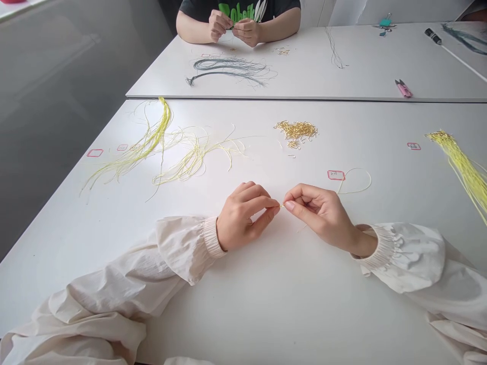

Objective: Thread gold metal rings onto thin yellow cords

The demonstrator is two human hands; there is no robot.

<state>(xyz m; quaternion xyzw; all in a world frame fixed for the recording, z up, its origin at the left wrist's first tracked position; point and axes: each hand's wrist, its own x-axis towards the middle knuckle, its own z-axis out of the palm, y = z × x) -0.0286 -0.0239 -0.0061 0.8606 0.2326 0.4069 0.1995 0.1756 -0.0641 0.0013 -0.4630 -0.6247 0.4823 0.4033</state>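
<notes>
Above the near table, my left hand and my right hand meet almost fingertip to fingertip, both pinched closed. A tiny gold fish hook shows in the small gap, at the tips of my left fingers; most of it is hidden. My right fingers pinch a thin yellow line, which comes out behind that hand in a loose loop on the table. Beyond my hands lies a pile of small gold fish hooks, with a few scattered in front of it.
Loose pale yellow lines and a brighter yellow bundle spread at left. Another yellow bundle with hooks at its end lies right. On the far table are pink thread snips and grey-blue lines. A co-worker's hands work opposite.
</notes>
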